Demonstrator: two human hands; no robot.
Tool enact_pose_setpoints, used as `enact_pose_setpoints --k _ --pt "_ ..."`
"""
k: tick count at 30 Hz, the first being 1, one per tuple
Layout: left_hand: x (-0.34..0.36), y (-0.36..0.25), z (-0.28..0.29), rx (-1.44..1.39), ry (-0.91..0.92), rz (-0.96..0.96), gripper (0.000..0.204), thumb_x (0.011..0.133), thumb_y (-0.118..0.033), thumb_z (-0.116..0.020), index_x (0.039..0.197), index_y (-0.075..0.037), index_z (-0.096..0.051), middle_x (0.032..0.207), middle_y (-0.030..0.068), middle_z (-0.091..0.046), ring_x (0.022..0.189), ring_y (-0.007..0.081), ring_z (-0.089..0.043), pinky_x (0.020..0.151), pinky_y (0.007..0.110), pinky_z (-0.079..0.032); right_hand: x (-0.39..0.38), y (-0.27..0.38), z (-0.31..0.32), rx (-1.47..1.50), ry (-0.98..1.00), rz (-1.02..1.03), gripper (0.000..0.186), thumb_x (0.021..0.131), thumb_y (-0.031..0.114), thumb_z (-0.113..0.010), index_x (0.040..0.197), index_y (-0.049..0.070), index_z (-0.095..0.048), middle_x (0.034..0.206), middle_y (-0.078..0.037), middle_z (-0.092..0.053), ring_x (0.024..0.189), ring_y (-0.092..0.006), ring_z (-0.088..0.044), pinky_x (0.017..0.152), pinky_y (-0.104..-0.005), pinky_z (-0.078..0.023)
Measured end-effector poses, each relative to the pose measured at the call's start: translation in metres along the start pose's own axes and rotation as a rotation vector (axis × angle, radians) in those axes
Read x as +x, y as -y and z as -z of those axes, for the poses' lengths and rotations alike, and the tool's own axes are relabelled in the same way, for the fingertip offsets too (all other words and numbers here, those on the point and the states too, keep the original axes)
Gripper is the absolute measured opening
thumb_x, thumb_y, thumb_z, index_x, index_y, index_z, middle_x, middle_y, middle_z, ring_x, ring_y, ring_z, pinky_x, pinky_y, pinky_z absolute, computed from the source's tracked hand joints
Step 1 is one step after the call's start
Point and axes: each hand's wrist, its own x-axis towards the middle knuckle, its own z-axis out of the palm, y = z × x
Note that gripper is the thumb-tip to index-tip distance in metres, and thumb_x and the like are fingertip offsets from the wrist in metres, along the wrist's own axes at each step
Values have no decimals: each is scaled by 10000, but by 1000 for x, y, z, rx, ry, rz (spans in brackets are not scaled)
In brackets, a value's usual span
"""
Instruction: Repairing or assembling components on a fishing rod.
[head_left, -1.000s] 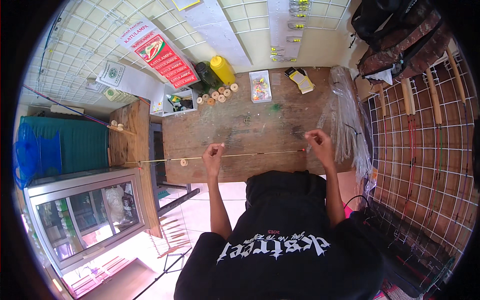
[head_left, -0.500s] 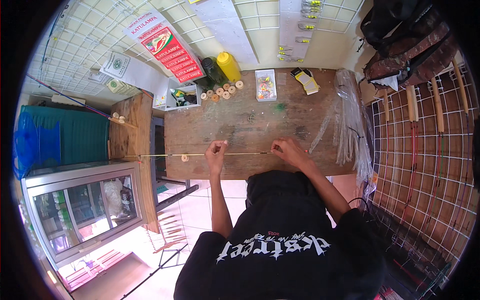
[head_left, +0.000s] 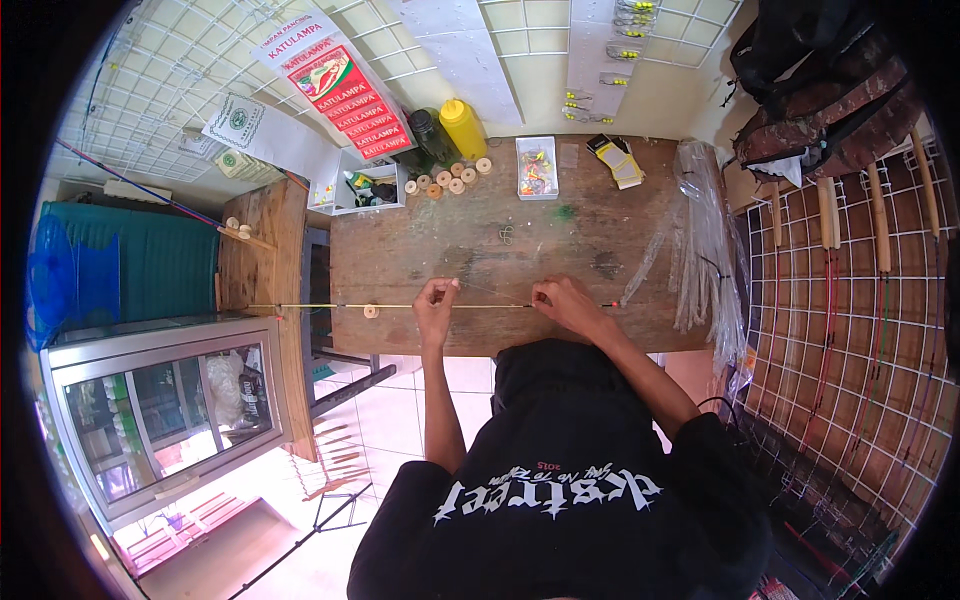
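Observation:
A thin yellow fishing rod (head_left: 390, 306) lies crosswise near the table's front edge, with a dark stretch by my right hand and a red tip to its right. My left hand (head_left: 435, 300) is closed in a pinch just above the rod, on a fine thread (head_left: 490, 291). The thread slants from those fingertips down to the rod beside my right hand. My right hand (head_left: 566, 302) is closed over the rod's dark part, thumb and fingertips together; the exact grip is partly hidden. Under the rod on the left sits a small round wooden piece (head_left: 371, 312).
Along the wooden table's (head_left: 420, 240) back stand a yellow bottle (head_left: 461, 130), a dark bottle (head_left: 431, 140), several wooden spools (head_left: 457, 186), a white box of small colourful items (head_left: 537, 168) and a yellow-black packet (head_left: 617, 163). Clear plastic sleeves (head_left: 697, 240) lie right. A glass-fronted cabinet (head_left: 170, 415) stands left.
My right hand has moved slightly left and its fingers have come down onto the rod's dark part. My left hand keeps its pinch. The whole view has shifted a little.

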Motion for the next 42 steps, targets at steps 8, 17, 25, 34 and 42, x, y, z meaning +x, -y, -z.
enact_pose_setpoints --k 8,17,25,34,42 --pt "1 1 1 2 -14 17 152 866 -165 -665 856 -14 -651 744 3 -635 666 53 -528 636 208 -426 -5 0 6 31 17 -85 64 741 55 -609 750 -7 -594 751 -180 -626 737 -346 -618 672 -426 -480" --pt "1 2 2 3 3 -4 146 877 -171 -662 892 -28 -632 750 -4 -627 678 49 -536 639 205 -423 -8 1 4 32 27 -130 80 723 49 -608 767 -15 -591 781 -200 -617 751 -365 -613 685 -443 -475" --pt "0 -4 0 -1 -12 -9 143 864 -162 -669 862 -21 -648 736 -5 -632 650 44 -515 615 203 -415 -3 -7 -6 -61 -33 -70 46 716 33 -615 747 2 -601 737 -163 -623 680 -329 -625 628 -405 -489" --pt "0 -3 2 33 11 17 144 878 -171 -661 889 -29 -640 750 -6 -627 677 47 -536 640 199 -423 0 -7 -11 4 -19 -94 59 733 29 -625 764 -19 -608 755 -175 -637 693 -305 -642 627 -385 -498" --pt "3 4 4 15 1 10 133 876 -159 -662 881 -28 -642 736 -13 -616 670 42 -530 627 195 -418 -2 -3 -9 126 5 -147 139 788 103 -660 888 8 -658 842 -180 -658 829 -343 -624 754 -420 -482"
